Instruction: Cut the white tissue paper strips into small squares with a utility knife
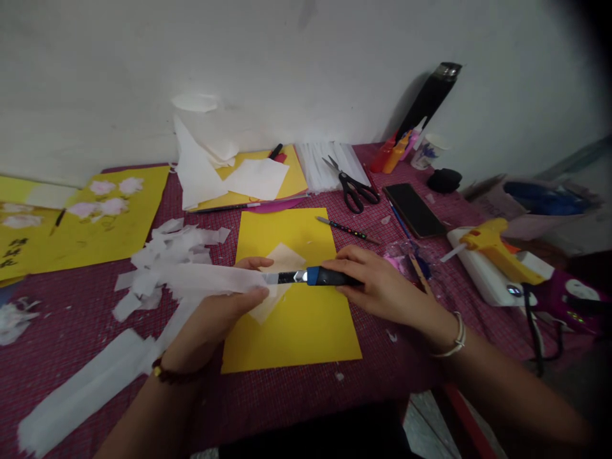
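My left hand grips a folded strip of white tissue paper over a yellow sheet. My right hand is closed round a blue and black utility knife; its blade points left and meets the end of the tissue strip. A pale tissue square lies on the yellow sheet under the blade. The strip trails down to the left across the red cloth.
White paper scraps lie left of the yellow sheet. Black scissors, a pencil, a dark phone and a yellow glue gun sit to the right. More yellow sheets lie at the left, paint bottles by the wall.
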The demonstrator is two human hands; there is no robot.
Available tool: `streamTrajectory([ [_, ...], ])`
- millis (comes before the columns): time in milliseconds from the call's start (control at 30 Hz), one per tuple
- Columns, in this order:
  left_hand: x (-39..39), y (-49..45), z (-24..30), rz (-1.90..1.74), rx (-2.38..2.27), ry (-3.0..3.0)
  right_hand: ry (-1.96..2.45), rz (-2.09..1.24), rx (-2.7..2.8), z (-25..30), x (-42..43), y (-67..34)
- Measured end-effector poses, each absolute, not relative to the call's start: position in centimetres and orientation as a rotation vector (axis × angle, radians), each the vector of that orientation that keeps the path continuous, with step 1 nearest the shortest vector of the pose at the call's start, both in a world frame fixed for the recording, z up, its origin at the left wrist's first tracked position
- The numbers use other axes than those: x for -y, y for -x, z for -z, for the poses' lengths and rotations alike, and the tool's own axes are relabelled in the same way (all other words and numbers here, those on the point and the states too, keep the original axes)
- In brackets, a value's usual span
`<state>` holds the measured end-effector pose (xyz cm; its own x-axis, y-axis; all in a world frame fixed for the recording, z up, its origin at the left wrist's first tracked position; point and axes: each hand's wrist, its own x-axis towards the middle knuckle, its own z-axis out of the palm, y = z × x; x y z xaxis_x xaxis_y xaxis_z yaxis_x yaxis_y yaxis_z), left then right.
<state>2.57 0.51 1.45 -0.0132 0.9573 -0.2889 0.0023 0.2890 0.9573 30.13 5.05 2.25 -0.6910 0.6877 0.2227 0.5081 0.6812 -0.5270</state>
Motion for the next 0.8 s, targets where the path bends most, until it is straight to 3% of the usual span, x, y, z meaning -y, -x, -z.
streamTrajectory([
  [233,-1.1,-1.4,-2.2,-0.813,-1.547,-1.271,0.906,-0.646,2.479,-2.1,-5.3,-30.8],
  [800,-0.8,-3.5,-0.3,-0.978,-1.491,-1.188,0.942,-0.641,2.445,-1.2,-4.6,-29.8],
])
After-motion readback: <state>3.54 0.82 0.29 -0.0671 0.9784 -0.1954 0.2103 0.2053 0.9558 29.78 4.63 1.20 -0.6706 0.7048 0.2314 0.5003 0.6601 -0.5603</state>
